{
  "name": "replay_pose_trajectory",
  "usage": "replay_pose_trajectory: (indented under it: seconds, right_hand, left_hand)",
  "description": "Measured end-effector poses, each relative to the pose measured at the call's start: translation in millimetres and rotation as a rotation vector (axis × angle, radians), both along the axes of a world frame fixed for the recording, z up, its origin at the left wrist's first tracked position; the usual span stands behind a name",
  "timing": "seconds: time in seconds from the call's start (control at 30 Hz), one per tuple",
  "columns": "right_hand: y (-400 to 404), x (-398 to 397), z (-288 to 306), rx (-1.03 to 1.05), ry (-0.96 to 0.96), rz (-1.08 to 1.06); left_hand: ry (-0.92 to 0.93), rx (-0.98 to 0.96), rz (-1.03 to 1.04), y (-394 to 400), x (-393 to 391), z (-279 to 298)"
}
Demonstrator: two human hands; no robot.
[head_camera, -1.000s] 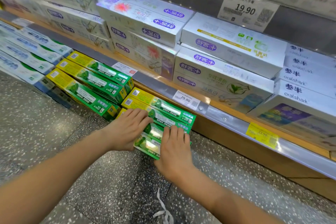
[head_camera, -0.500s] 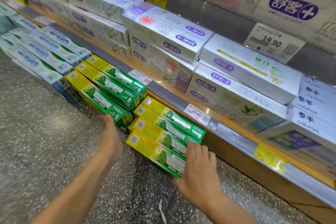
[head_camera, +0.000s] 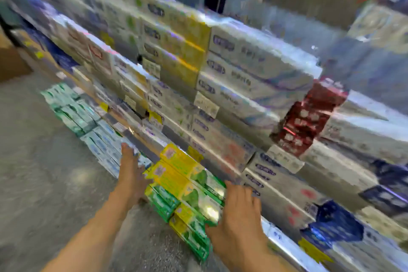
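The picture is heavily blurred by motion. Several green and yellow toothpaste boxes (head_camera: 187, 190) lie stacked on the speckled floor against the shelf base. My left hand (head_camera: 131, 170) reaches forward with straight fingers at the left end of the stack, beside the white and blue boxes (head_camera: 103, 146). My right hand (head_camera: 237, 212) lies flat with spread fingers against the right end of the green stack. Neither hand grips a box as far as the blur shows.
Store shelves (head_camera: 220, 157) filled with white toothpaste cartons rise ahead and to the right, with a red pack (head_camera: 306, 117) among them. More green and white boxes (head_camera: 68, 108) line the floor to the left. The grey speckled floor (head_camera: 44, 183) spreads out at the lower left.
The camera has swung up and left, so more shelves show. My left hand has moved forward to the stack's left end. My right hand stays at the stack's right end.
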State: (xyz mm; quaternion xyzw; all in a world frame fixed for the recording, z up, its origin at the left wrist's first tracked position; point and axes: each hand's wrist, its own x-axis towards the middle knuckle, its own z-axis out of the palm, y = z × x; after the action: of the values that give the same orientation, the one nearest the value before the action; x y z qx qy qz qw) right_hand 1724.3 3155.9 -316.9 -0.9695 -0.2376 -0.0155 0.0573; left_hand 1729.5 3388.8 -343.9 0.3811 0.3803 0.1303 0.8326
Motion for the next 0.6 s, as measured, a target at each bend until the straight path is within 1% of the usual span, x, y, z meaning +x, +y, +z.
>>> replay_pose_trajectory:
  seconds: [0.03,0.1,0.13,0.23,0.3,0.37,0.43,0.5,0.6]
  right_hand:
    - [12.0,1.7,50.6,0.029,-0.049,0.019]
    - [36.1,2.7,141.6,0.098,-0.142,0.079]
    - [49.1,2.5,192.3,0.153,-0.182,0.122]
    - [88.3,-4.2,324.8,0.327,-0.277,0.231]
    - [116.2,-16.2,396.8,0.459,-0.316,0.304]
    - [142.5,-36.4,451.7,0.544,-0.366,0.384]
    - [165.9,-64.5,489.8,0.624,-0.395,0.486]
    - [185.7,-100.2,513.5,0.669,-0.4,0.594]
    - [212.1,-160.8,527.6,0.663,-0.418,0.77]
  left_hand:
    - [-0.091,-0.049,0.0,0.9,-3.1,57.5]
    - [-0.283,-0.051,0.001,-0.3,-13.5,164.3]
    - [-0.35,-0.039,0.026,4.4,-20.0,218.1]
    - [-0.535,-0.045,0.133,20.2,-47.7,353.4]
    - [-0.642,0.012,0.15,27.0,-75.0,423.8]
    - [-0.713,0.097,0.167,29.7,-104.9,476.7]
    - [-0.759,0.166,0.218,31.6,-137.6,510.3]
    - [-0.789,0.218,0.346,36.5,-174.0,531.1]
    - [-0.734,0.243,0.589,54.9,-234.5,543.7]
